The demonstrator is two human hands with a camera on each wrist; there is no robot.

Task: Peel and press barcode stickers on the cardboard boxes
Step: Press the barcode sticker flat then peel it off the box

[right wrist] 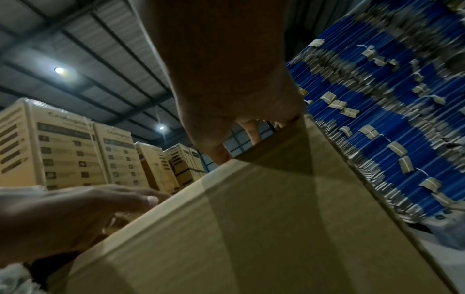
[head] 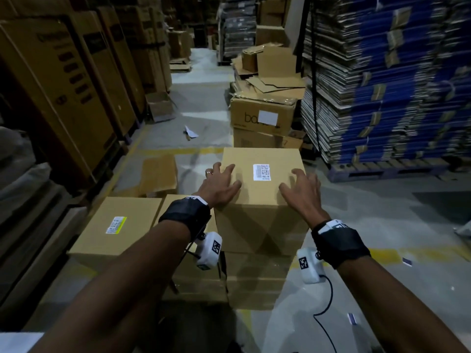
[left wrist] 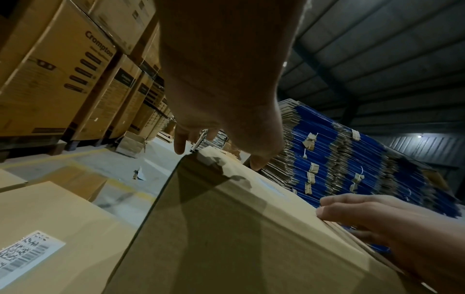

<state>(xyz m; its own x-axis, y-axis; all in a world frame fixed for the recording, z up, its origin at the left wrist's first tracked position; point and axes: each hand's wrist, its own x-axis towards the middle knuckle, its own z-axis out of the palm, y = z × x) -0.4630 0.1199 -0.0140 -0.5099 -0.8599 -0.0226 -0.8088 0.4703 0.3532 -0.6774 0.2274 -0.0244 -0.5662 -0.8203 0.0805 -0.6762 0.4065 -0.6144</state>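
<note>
Left of the left hand (head: pixel 219 184), a lower cardboard box (head: pixel 114 228) carries a yellow-edged label (head: pixel 116 224), with tall printed cartons (head: pixel 63 80) beyond. The left hand lies spread on the top box (head: pixel 262 189), fingers relaxed over its left edge, gripping nothing. Between the hands sits the barcode sticker (head: pixel 262 172), flat on the box top. The right hand (head: pixel 300 189) rests spread near the right edge, holding nothing. Farther right stand blue flattened-carton stacks (head: pixel 387 80).
</note>
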